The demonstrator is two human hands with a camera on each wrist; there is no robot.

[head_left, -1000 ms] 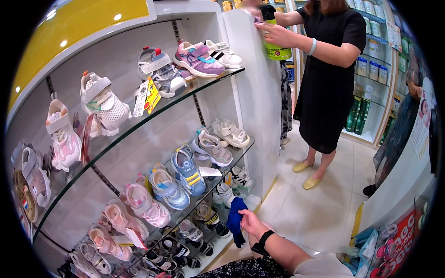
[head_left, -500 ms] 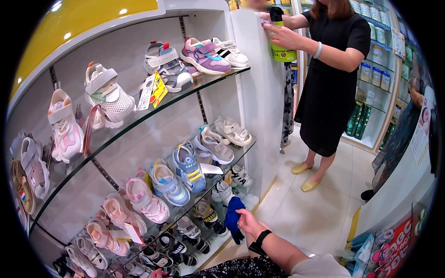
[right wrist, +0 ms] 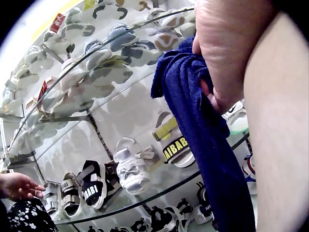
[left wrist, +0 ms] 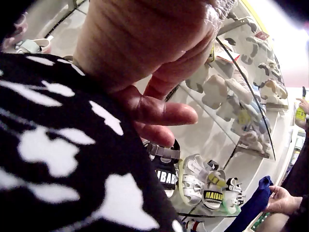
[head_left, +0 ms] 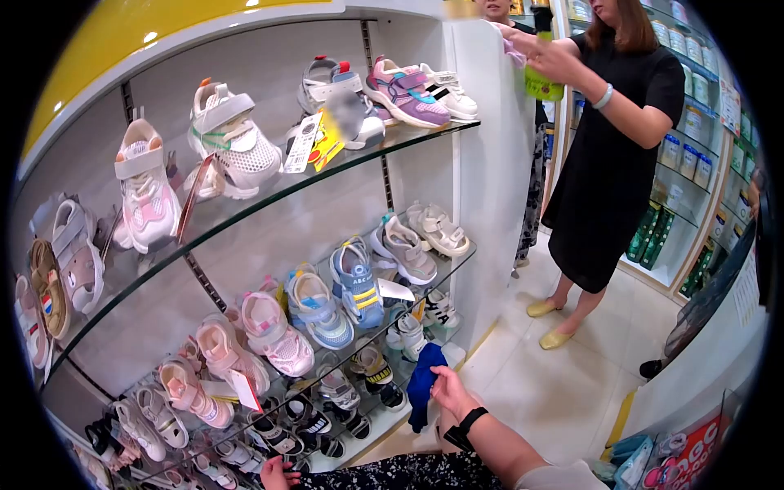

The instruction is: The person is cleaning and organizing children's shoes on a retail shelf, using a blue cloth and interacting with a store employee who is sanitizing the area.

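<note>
My right hand [head_left: 452, 390] pinches a dark blue cloth [head_left: 424, 385], which hangs down beside the lower shelves. In the right wrist view the cloth [right wrist: 193, 116] falls in folds from under the right hand [right wrist: 229, 53]. My left hand [head_left: 279, 474] is at the bottom edge of the head view, near the black and white patterned clothing [head_left: 408, 474]. In the left wrist view the left hand [left wrist: 154, 63] holds nothing, its fingers loosely bent over the patterned fabric [left wrist: 58, 154].
Glass shelves [head_left: 245, 214] with rows of small shoes [head_left: 273, 333] fill the left. A person in a black dress [head_left: 608, 171] holds a green spray bottle [head_left: 542, 82] behind the shelf's end panel [head_left: 483, 163]. Another rack [head_left: 694, 445] stands at the lower right.
The head view has shifted, so the shelves sit further right in it. More of my left hand shows at the bottom. The blue cloth remains in my right hand.
</note>
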